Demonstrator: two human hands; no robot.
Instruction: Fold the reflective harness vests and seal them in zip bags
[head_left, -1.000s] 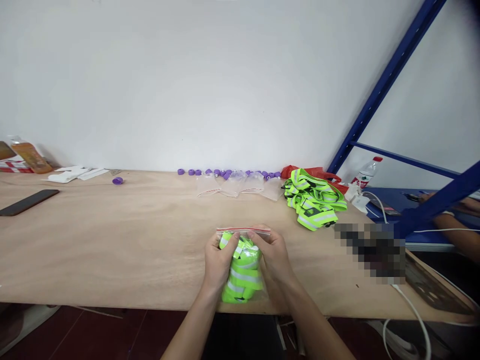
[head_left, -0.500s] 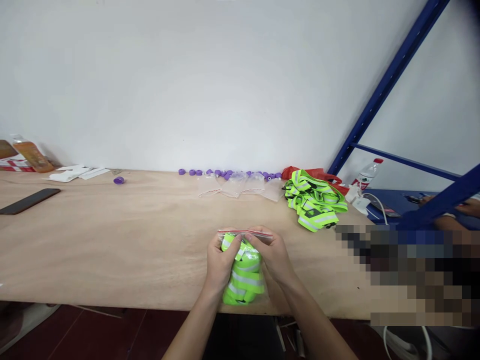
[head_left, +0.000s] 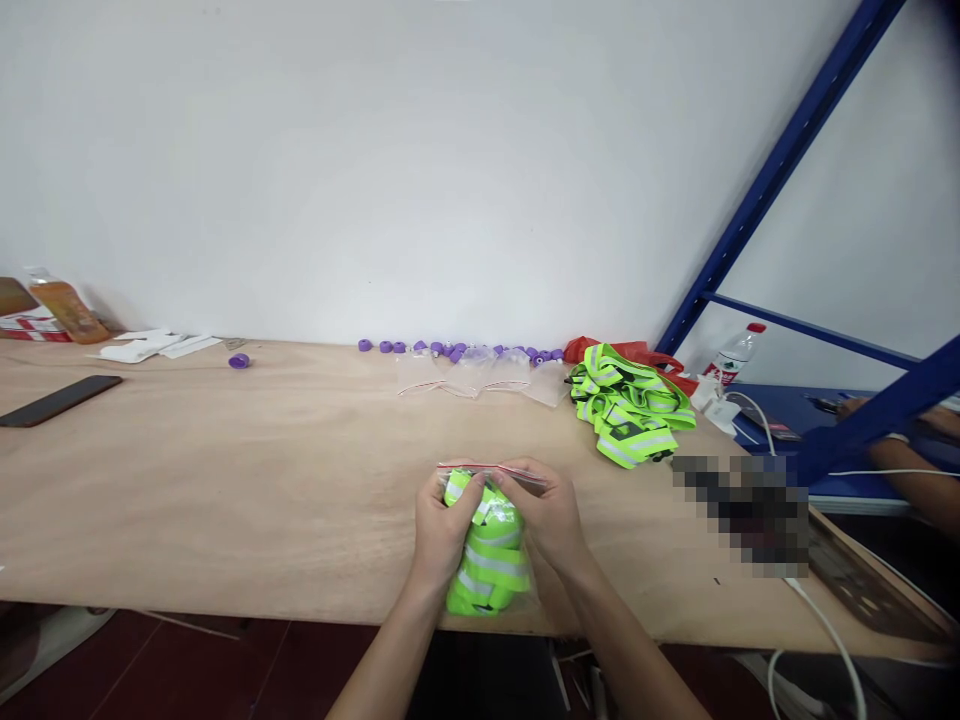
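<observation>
A clear zip bag point(head_left: 534, 598) with a red line along its top edge is held upright at the table's front edge. Folded neon-green reflective straps point(head_left: 491, 562) with silver stripes fill it. My left hand point(head_left: 444, 520) grips the bag's upper left, thumb pressed on the front. On the upper right, my right hand point(head_left: 549, 510) pinches it the same way, both thumbs close together just under the zip. Fingers behind the bag are mostly hidden. Whether the zip is sealed I cannot tell.
A pile of green reflective straps point(head_left: 631, 405) lies right, by a red bag point(head_left: 600, 348). Flat clear bags point(head_left: 480, 372) and purple caps point(head_left: 450, 350) line the wall. A phone point(head_left: 60, 400) lies left. A blue frame point(head_left: 780, 180) and another person's arm point(head_left: 915, 478) are at right.
My hands keep the same hold on the filled bag, almost still. The view has shifted very slightly. At the right, the blurred patch is smaller and more of the table's end shows.
</observation>
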